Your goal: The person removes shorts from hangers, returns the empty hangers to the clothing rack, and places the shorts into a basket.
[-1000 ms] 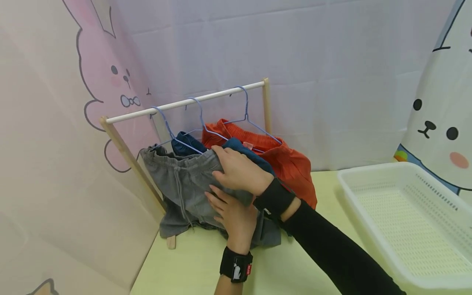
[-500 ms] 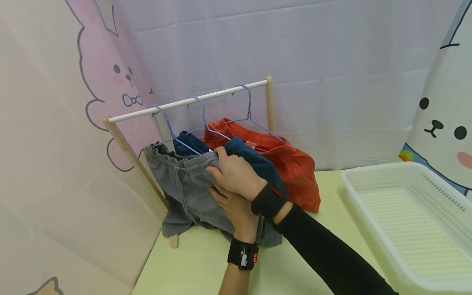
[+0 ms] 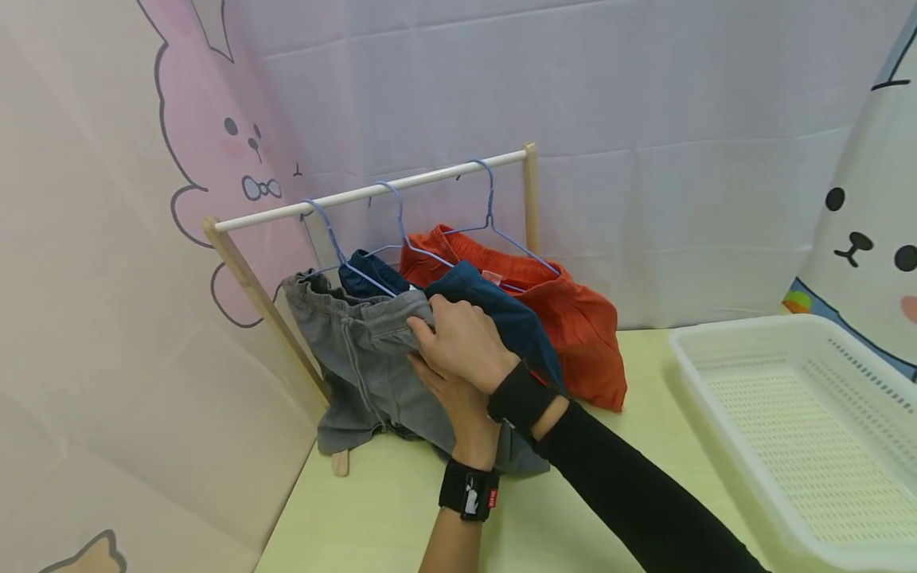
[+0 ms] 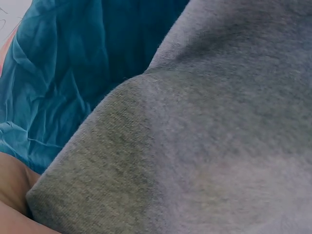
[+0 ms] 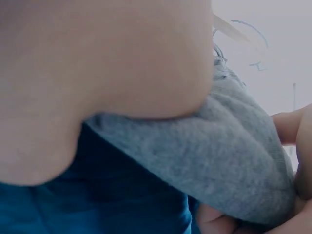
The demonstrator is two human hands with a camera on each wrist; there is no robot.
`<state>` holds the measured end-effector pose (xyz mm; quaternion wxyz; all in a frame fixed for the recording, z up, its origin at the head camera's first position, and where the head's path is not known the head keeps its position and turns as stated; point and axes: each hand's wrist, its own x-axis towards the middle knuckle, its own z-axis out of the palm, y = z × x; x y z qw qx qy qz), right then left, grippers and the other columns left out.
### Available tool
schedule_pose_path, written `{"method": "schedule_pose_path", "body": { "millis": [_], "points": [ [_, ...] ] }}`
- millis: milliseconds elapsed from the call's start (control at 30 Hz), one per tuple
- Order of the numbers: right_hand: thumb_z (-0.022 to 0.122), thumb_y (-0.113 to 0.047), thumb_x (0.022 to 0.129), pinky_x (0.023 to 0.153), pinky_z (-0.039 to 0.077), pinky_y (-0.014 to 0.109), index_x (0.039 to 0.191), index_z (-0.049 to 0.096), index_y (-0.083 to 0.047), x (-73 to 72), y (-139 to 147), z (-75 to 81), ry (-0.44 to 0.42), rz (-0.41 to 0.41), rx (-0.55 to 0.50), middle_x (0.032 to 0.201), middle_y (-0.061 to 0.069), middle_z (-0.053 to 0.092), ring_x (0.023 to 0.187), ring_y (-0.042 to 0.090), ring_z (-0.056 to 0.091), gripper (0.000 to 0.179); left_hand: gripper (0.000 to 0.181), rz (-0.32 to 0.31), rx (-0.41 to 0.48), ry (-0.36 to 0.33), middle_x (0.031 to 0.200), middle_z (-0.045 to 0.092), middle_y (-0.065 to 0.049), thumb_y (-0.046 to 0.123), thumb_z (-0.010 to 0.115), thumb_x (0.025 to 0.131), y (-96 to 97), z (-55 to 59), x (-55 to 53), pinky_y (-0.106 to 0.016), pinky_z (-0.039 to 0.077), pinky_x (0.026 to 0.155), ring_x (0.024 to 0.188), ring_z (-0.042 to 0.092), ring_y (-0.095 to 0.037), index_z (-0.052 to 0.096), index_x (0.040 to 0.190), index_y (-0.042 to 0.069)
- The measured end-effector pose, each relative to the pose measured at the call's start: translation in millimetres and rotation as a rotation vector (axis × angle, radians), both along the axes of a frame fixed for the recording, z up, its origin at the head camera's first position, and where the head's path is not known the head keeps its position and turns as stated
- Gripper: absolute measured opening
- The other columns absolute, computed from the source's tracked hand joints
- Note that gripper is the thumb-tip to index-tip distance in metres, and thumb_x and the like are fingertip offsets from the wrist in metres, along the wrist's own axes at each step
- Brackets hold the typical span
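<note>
Grey drawstring shorts (image 3: 365,350) hang from a blue wire hanger (image 3: 337,247) at the rack's near end. My right hand (image 3: 469,342) grips their waistband at its right end, thumb in front. Just below, my left hand (image 3: 466,410) lies against the front of the shorts, its fingers partly hidden under the right hand. In the left wrist view, the edge of the grey cloth (image 4: 112,146) is tucked between skin at the lower left. Fingers (image 5: 219,222) curl round the grey waistband in the right wrist view. Dark blue shorts (image 3: 501,306) are right behind.
Orange shorts (image 3: 566,318) hang farther back on another hanger (image 3: 490,215). The rack has a white rail (image 3: 286,212) and wooden posts (image 3: 265,310). A white perforated basket (image 3: 716,422) stands on the pale yellow table (image 3: 573,509) at the right. Printed curtains surround the table.
My left hand's spread fingers have moved up and closed in beneath the right hand. The right hand has shifted slightly right along the waistband, showing more of the dark blue shorts.
</note>
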<state>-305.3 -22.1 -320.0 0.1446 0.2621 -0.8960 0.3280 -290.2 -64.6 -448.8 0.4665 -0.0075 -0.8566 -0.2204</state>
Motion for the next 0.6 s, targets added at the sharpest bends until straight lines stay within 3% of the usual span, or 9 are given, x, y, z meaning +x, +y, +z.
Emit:
{"method": "schedule_pose_path", "body": {
  "millis": [100,200,433,500,600],
  "points": [
    [0.053,-0.035,0.108,0.05,0.046,0.03,0.1,0.054,-0.008,-1.9,-0.7,-0.9,0.029,0.031,0.025,0.065,0.003,0.052,0.053,0.016,0.056,0.028,0.078,0.043,-0.051,0.027,0.152,0.042,-0.02,0.022,0.083,0.086,-1.1,-1.0,-5.9,-0.074,0.025,0.112,0.144,0.032,-0.046,0.041,0.146,-0.003],
    [0.053,-0.032,0.108,0.049,0.046,0.029,0.104,0.053,-0.008,-2.6,-0.4,-3.1,0.084,0.039,0.038,0.064,0.002,0.052,0.052,0.015,0.055,0.024,0.079,0.063,-0.043,0.037,0.149,0.045,-0.021,0.021,0.084,0.086,-0.1,-2.8,-7.8,-0.073,0.031,0.111,0.141,0.038,-0.046,0.039,0.146,-0.005],
    [0.053,-0.03,0.108,0.048,0.043,0.027,0.104,0.055,-0.009,-1.4,-1.7,3.9,0.238,0.026,0.012,0.063,0.0,0.05,0.051,0.014,0.052,0.021,0.1,-0.03,0.038,0.043,0.164,0.029,-0.016,0.042,0.082,0.084,-2.9,3.3,-3.9,-0.069,0.021,0.118,0.152,0.025,-0.042,0.027,0.157,0.001],
    [0.053,-0.03,0.108,0.047,0.042,0.027,0.106,0.056,-0.009,0.1,-1.3,8.1,0.248,0.023,0.005,0.063,0.0,0.05,0.05,0.014,0.052,0.022,0.105,-0.049,0.063,0.004,0.167,0.022,-0.017,0.048,0.08,0.085,-3.4,5.1,-0.7,-0.069,0.02,0.118,0.153,0.019,-0.045,0.022,0.16,0.002],
    [0.054,-0.03,0.108,0.046,0.042,0.028,0.108,0.057,-0.008,3.1,0.9,12.8,0.242,0.019,-0.003,0.062,0.001,0.049,0.048,0.014,0.051,0.022,0.118,-0.092,0.152,-0.118,0.17,0.008,-0.02,0.055,0.079,0.084,-3.0,6.6,8.6,-0.074,0.02,0.115,0.155,0.009,-0.048,0.009,0.163,0.004]
  ]
}}
